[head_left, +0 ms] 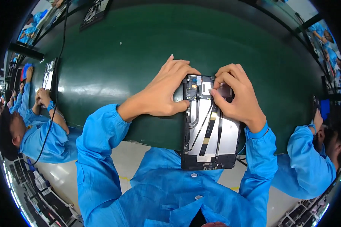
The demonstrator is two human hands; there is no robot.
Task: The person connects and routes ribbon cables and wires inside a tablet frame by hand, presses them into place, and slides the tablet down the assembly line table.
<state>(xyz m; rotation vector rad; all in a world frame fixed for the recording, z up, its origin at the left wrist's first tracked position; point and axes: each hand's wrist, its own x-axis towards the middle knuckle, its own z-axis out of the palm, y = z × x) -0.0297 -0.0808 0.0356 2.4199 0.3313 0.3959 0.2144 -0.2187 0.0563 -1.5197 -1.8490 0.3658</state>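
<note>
An opened tablet (209,132) lies back side up, half over the near edge of the dark green belt (132,56). Its silver inner plate, black ribbon cables and a circuit board at the far end are exposed. My left hand (165,90) rests on the tablet's far left corner, thumb against its left edge, steadying it. My right hand (236,94) is at the far right end, fingers curled, with the forefinger and thumb pinching at a small part near the board. Both sleeves are bright blue.
Another person in blue (34,125) works on a tablet (48,73) at the left. A third person's arm (310,159) is at the right. A further open device (95,12) lies at the far end. A black cable (60,64) crosses the belt's left side.
</note>
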